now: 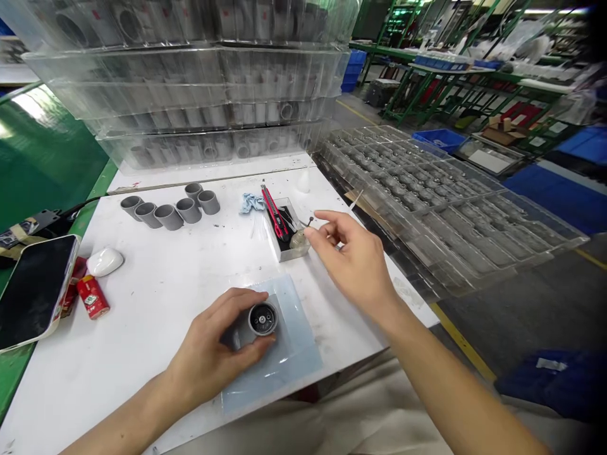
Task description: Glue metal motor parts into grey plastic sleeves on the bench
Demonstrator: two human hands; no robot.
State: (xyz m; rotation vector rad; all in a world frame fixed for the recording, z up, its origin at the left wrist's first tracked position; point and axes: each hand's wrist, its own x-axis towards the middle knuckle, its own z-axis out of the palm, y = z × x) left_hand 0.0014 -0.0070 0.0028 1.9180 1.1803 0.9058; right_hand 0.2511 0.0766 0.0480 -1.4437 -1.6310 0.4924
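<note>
My left hand (213, 344) is wrapped around a grey cylinder (263, 319), its open end facing up. Inside it a dark round part with a small metal centre shows. The cylinder stands on a pale blue sheet (298, 341) with a clear plastic film. My right hand (353, 256) hovers by a small open box (289, 254), thumb and forefinger close together at a tiny dark screw-like piece (310, 220). In the box lie a red and black utility knife (275, 215) and a small yellowish lump (298, 239), partly behind the thumb.
Several grey cylinders (168, 217) stand at the back left. Nearby are a crumpled blue cloth (252, 203), a white mouse-shaped object (105, 261), a red container (93, 297) and a phone (35, 291). Stacked clear trays (190, 69) rise behind; another tray (446, 202) extends right.
</note>
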